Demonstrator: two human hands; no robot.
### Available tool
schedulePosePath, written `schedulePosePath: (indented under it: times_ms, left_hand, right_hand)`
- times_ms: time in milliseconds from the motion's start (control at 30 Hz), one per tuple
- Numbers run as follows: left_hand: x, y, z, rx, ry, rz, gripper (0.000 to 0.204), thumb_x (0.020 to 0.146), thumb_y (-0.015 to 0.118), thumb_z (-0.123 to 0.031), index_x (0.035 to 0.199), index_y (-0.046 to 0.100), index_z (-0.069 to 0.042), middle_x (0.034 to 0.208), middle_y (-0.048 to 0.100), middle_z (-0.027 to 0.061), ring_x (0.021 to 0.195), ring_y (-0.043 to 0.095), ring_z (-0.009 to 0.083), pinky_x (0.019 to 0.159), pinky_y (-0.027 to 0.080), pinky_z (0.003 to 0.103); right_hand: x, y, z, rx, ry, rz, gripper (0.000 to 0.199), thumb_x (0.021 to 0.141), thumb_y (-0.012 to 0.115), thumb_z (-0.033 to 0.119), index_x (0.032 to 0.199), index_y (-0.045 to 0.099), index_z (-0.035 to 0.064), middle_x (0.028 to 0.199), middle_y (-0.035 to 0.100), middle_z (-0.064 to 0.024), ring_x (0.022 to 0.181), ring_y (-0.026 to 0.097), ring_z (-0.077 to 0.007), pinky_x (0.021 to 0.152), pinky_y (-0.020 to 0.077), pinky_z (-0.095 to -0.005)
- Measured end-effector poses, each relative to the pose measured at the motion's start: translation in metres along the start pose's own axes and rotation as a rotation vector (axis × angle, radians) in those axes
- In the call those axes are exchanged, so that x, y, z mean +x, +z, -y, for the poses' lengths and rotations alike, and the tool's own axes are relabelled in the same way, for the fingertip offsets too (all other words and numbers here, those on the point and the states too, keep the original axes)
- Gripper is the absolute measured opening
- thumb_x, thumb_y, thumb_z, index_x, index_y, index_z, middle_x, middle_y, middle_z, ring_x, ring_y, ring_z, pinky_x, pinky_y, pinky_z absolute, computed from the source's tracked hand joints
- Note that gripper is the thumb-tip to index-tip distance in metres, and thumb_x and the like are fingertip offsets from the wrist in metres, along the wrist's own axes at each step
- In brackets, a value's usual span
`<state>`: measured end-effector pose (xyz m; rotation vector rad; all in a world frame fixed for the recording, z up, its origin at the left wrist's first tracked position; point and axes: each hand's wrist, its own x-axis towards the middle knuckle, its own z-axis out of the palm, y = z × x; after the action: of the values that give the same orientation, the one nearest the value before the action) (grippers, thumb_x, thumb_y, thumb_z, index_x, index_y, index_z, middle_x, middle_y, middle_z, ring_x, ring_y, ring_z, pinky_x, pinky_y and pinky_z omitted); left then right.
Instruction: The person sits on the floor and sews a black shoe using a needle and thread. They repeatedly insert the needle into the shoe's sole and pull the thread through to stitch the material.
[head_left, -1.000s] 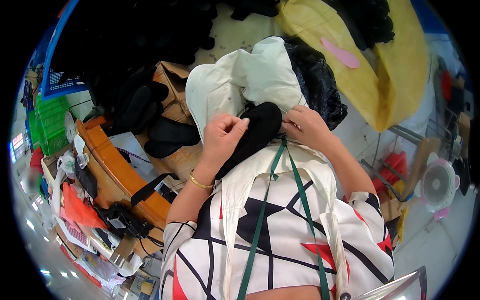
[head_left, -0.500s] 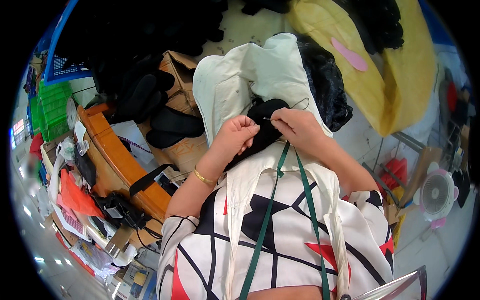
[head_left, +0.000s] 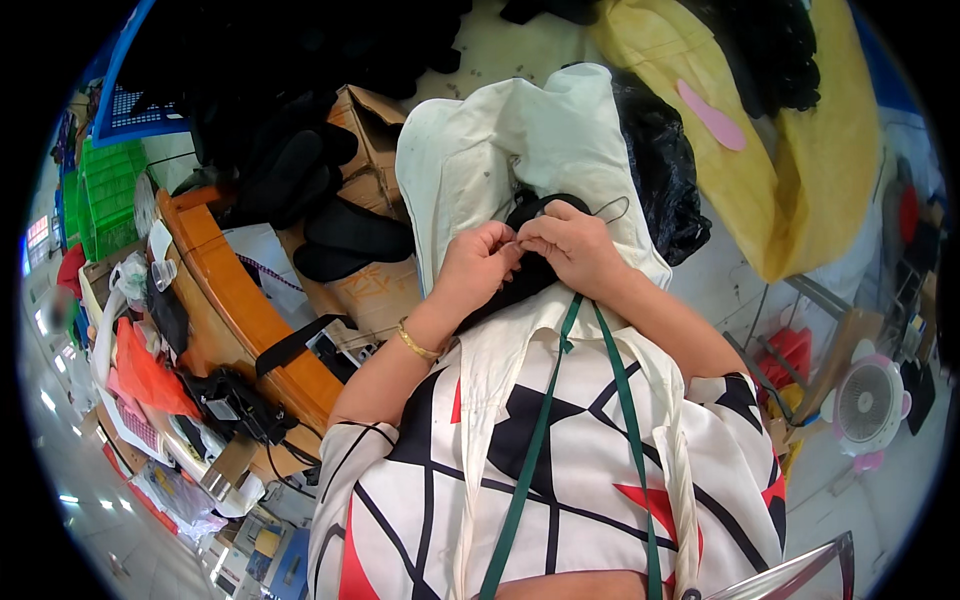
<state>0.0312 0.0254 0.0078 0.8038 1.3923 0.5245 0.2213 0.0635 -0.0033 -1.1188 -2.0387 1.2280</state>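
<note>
Over the cream cloth apron [head_left: 480, 160], left hand [head_left: 470, 275] and right hand [head_left: 575, 245] pinch fingertips together on a soft black fabric shoe piece [head_left: 525, 255], seemingly light, floppy, best gripped at its edge.

Cluttered workshop floor under bright light

A curved wooden counter [head_left: 240, 300] is running along the left, green crates [head_left: 105, 195] are stacking behind it, and a small fan [head_left: 868, 405] is standing on the pale floor [head_left: 720, 285].

hands [head_left: 525, 255] drawn together, black piece [head_left: 530, 215] lower
</note>
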Motion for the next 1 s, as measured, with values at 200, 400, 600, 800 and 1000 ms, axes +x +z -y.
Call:
schedulePosePath:
  times_ms: [200, 400, 600, 800, 1000]
  left_hand:
    - [-0.012, 0.008, -0.010, 0.352, 0.342, -0.099, 0.013, 0.090, 0.066, -0.014, 0.090, 0.066, -0.001, 0.069, 0.065, 0.0134, 0.061, 0.062, 0.0220, 0.058, 0.048, 0.034]
    - [-0.010, 0.009, -0.010, 0.474, 0.442, -0.124, 0.009, 0.090, 0.064, -0.014, 0.089, 0.064, -0.005, 0.075, 0.065, 0.0148, 0.068, 0.063, 0.0337, 0.060, 0.049, 0.040]
    - [-0.010, 0.016, -0.007, 0.708, 0.587, -0.200, 0.010, 0.090, 0.064, -0.016, 0.087, 0.059, -0.007, 0.077, 0.061, 0.0112, 0.073, 0.062, 0.0331, 0.061, 0.050, 0.043]
    - [-0.005, 0.015, -0.013, 1.059, 0.744, -0.311, 0.007, 0.086, 0.069, -0.016, 0.087, 0.065, -0.010, 0.074, 0.061, 0.0092, 0.069, 0.062, 0.0296, 0.060, 0.049, 0.040]
    - [0.016, 0.013, -0.010, 0.976, 0.822, -0.344, 0.008, 0.083, 0.073, -0.017, 0.084, 0.066, -0.013, 0.070, 0.061, 0.0067, 0.065, 0.062, 0.0284, 0.058, 0.048, 0.040]
  right_hand:
    - [-0.003, -0.048, -0.016, 0.975, 0.479, -0.171, 0.014, 0.103, 0.055, 0.021, 0.105, 0.060, 0.0085, 0.083, 0.065, -0.0031, 0.065, 0.062, -0.0107, 0.055, 0.0499, -0.0230]
    - [-0.042, -0.187, -0.091, 1.367, 0.364, -1.139, 0.016, 0.102, 0.054, 0.011, 0.086, 0.053, 0.0055, 0.068, 0.051, -0.0030, 0.062, 0.047, -0.0154, 0.084, 0.0540, -0.0359]
    - [-0.069, -0.207, -0.119, 1.232, 0.297, -1.335, 0.023, 0.103, 0.050, 0.012, 0.082, 0.051, 0.0030, 0.067, 0.049, -0.0038, 0.061, 0.046, -0.0164, 0.104, 0.0496, -0.0487]
    - [-0.074, -0.215, -0.112, 1.306, 0.188, -1.205, 0.023, 0.102, 0.053, 0.013, 0.081, 0.052, 0.0060, 0.066, 0.051, -0.0029, 0.059, 0.048, -0.0148, 0.095, 0.0527, -0.0441]
    - [-0.036, -0.234, -0.045, 1.217, 0.077, -1.079, 0.008, 0.101, 0.055, 0.010, 0.095, 0.055, 0.0039, 0.070, 0.049, -0.0006, 0.060, 0.046, -0.0124, 0.081, 0.0533, -0.0339]
